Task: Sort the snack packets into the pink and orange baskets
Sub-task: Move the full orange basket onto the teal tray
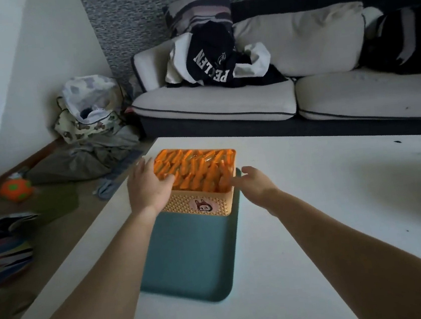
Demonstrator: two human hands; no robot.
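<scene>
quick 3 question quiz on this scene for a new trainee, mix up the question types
1. True or false: the orange basket stands on the teal tray.
2. What fills the basket? A) orange packets B) bottles C) fruit
3. Which hand rests on top of the packets?

Key: 1 true; 2 A; 3 the left hand.
</scene>
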